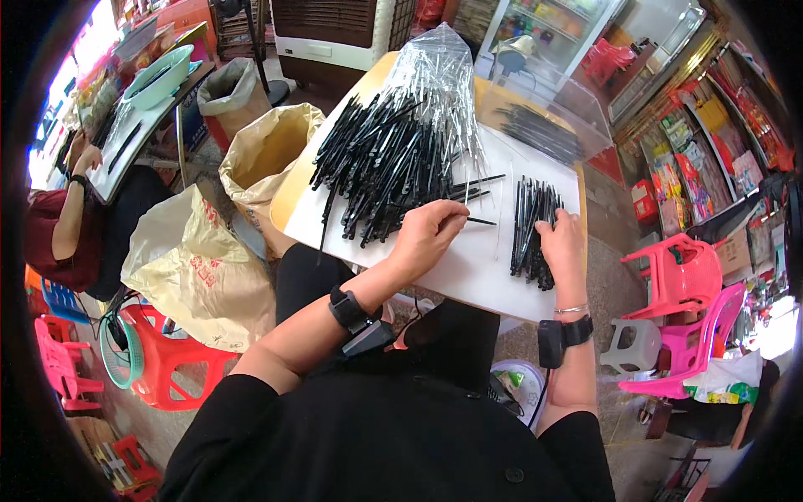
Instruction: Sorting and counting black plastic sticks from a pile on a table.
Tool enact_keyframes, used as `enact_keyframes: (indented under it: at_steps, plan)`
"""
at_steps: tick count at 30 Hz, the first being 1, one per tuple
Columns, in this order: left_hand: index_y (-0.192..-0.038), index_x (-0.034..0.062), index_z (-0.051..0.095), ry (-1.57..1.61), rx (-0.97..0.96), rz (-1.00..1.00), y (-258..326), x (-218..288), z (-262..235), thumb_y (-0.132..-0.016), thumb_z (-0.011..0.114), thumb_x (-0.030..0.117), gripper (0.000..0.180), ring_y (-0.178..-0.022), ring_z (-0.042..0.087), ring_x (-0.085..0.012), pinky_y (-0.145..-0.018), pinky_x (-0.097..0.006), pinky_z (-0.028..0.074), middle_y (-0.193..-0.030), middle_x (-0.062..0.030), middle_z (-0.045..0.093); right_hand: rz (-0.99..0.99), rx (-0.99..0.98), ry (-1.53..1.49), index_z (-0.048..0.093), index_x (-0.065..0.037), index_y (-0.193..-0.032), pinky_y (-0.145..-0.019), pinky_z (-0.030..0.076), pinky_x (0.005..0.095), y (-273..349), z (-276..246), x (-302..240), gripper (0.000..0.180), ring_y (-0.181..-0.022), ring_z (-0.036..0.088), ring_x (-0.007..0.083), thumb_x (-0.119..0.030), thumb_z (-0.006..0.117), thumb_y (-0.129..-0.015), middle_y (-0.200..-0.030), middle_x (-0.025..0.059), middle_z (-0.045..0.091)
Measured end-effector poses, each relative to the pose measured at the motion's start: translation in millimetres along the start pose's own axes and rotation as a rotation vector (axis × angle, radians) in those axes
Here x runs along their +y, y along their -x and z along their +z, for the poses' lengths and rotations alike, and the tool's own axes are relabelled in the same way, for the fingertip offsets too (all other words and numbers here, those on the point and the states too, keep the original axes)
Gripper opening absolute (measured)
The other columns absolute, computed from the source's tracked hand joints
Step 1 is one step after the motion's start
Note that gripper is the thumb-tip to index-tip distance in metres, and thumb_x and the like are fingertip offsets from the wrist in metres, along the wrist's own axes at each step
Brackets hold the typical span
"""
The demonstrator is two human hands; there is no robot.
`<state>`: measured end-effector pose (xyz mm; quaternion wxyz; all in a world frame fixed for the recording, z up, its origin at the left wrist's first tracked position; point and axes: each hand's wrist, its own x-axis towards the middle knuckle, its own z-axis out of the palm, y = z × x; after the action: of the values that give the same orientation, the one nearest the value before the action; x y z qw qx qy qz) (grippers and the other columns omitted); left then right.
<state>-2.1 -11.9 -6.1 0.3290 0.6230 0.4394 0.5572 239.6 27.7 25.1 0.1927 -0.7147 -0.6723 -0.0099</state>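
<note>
My left hand [428,240] is over the white tabletop [493,293], fingers pinched. A thin black rod [481,222] sticks out to the right of its fingertips. Left of that hand spreads a big loose heap of black rods [376,159], many with small knobbed ends. Clear plastic sleeving [437,63] covers the heap's far end. My right hand [562,243] is closed at the right edge of a smaller, neater row of rods [527,230]. Its thumb and curled fingers touch the rods there; the fingertips are partly hidden.
A clear plastic box [544,130] with more dark rods stands at the table's far right. Open sacks [272,151] crowd the left side. Red and pink plastic chairs [682,272] stand to the right. Another person [63,226] works at a table on the far left.
</note>
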Motion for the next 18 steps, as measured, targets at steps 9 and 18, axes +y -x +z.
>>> enact_keyframes:
  at_steps: [9, 18]
  plan:
    - [-0.097, -0.0004, 0.064, -0.061, -0.020, 0.018, 8.4, 5.5, -1.8, -0.085, 0.063, 0.009, 0.015, -0.070, 0.060, -0.0131, -0.065, -0.026, 0.049, -0.082, -0.0099, 0.066, -0.462, -0.139, -0.186, 0.061, -0.006, -0.089, -0.074, 0.047, 0.0400, 19.3, 20.7, -66.7, 0.013, -0.087, 0.057, 0.0314, -0.012, 0.061, -0.079, -0.093, 0.0130, 0.054]
    - [-0.097, 0.0016, 0.064, -0.118, -0.016, 0.090, 21.1, 12.8, -44.8, -0.085, 0.061, 0.006, 0.013, -0.068, 0.061, -0.0148, -0.063, -0.027, 0.049, -0.080, -0.0098, 0.065, -0.497, -0.100, -0.275, 0.059, -0.007, -0.082, -0.069, 0.046, 0.0386, 20.4, -22.6, -68.4, 0.006, -0.084, 0.056, 0.0280, -0.013, 0.061, -0.078, -0.080, 0.0079, 0.056]
